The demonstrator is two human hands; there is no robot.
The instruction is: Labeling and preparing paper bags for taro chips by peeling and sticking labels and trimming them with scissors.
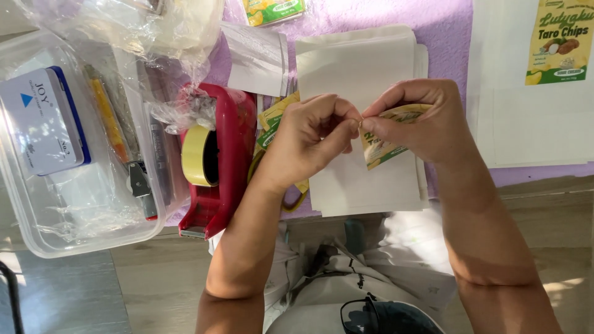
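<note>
My right hand grips a small yellow-and-green printed sticker label, which curls under the fingers. My left hand pinches the label's upper left corner with thumb and forefinger, fingertips touching those of the right hand. Both hands hover over a stack of white paper bags lying on a purple table cover. More yellow labels lie under my left wrist.
A red tape dispenser with a yellow roll stands left of the hands. A clear plastic box with pens and a small tin sits far left. White bag with a label at right. Crumpled plastic at top left.
</note>
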